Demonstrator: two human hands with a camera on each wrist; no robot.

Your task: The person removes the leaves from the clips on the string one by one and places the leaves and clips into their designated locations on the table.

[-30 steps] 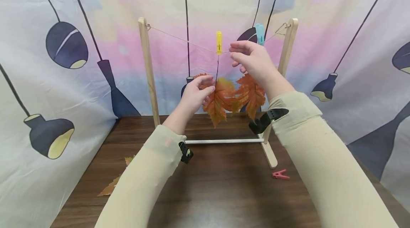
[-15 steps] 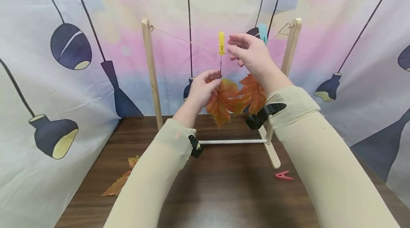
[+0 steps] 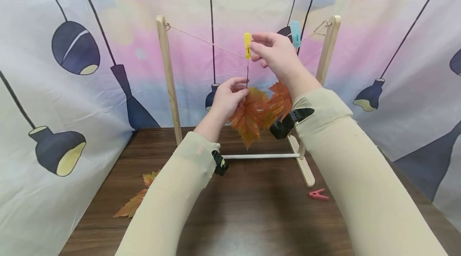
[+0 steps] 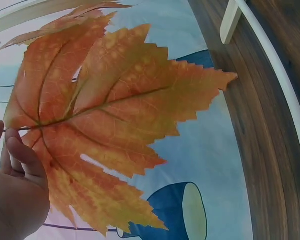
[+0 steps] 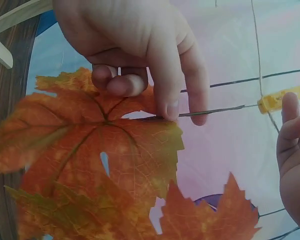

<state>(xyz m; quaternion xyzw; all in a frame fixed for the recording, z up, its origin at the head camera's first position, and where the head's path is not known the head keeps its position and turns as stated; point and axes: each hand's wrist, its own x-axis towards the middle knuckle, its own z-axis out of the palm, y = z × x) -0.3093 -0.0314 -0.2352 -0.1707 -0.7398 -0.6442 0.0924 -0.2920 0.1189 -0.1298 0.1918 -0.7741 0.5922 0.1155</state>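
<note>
My left hand (image 3: pixel 230 98) pinches the thin dark stem of an orange maple leaf (image 3: pixel 250 116), just above the blade. The leaf hangs below a yellow clothespin (image 3: pixel 247 46) on the string, and its stem leads up to the pin's lower end. My right hand (image 3: pixel 275 52) is beside this pin, its thumb and fingers loosely bent at the pin's right edge. In the right wrist view, the right fingertips (image 5: pixel 291 107) overlap the yellow pin; whether they touch it I cannot tell. Another orange leaf (image 3: pixel 281 98) hangs behind to the right, partly hidden by the right arm.
The string (image 3: pixel 205 41) runs between two wooden posts (image 3: pixel 167 76), with a blue clothespin (image 3: pixel 295 34) towards the right. A white rod (image 3: pixel 261 156) joins the stand low down. On the brown table (image 3: pixel 245 200) lie a red clothespin (image 3: pixel 318 194) and leaves (image 3: pixel 133 204) at left.
My left hand has come up and right to the leaf's stem and now pinches it. My right hand has shifted slightly left and up, to the yellow clothespin's side.
</note>
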